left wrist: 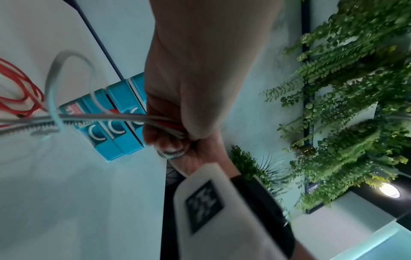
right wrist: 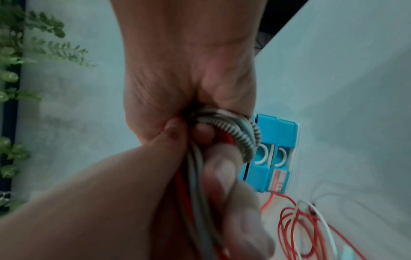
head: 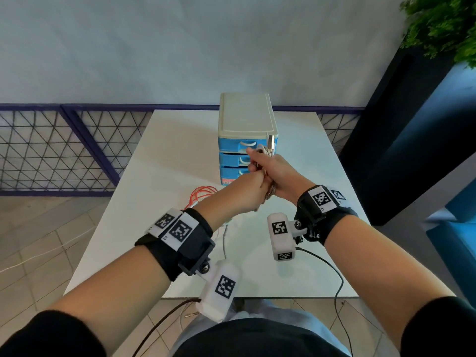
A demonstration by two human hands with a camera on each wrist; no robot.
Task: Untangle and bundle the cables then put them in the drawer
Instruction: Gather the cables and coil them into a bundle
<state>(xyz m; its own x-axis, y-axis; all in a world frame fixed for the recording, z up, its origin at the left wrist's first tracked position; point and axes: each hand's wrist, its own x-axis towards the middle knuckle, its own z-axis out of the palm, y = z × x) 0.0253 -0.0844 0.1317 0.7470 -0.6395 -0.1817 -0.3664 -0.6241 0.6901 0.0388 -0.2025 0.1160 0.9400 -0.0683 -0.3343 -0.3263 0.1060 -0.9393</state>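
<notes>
Both hands meet above the white table (head: 159, 176), just in front of the blue three-drawer unit (head: 244, 117). My right hand (head: 279, 173) grips a coil of grey and braided cable (head: 266, 150) with a metal USB plug sticking up. In the right wrist view the braided loop (right wrist: 240, 137) wraps out of that fist. My left hand (head: 247, 191) is curled round the grey, white and red strands (left wrist: 111, 117) that run down from the coil. A loose red cable (head: 203, 193) lies tangled on the table behind my left wrist. All drawers (right wrist: 282, 133) look closed.
A thin white cable (right wrist: 315, 209) lies among the red loops (right wrist: 295, 227). A wire-mesh fence (head: 51, 150) runs behind the table. A dark partition with green plants (head: 443, 24) stands to the right. The wrist cameras' leads hang past the near table edge (head: 340, 282).
</notes>
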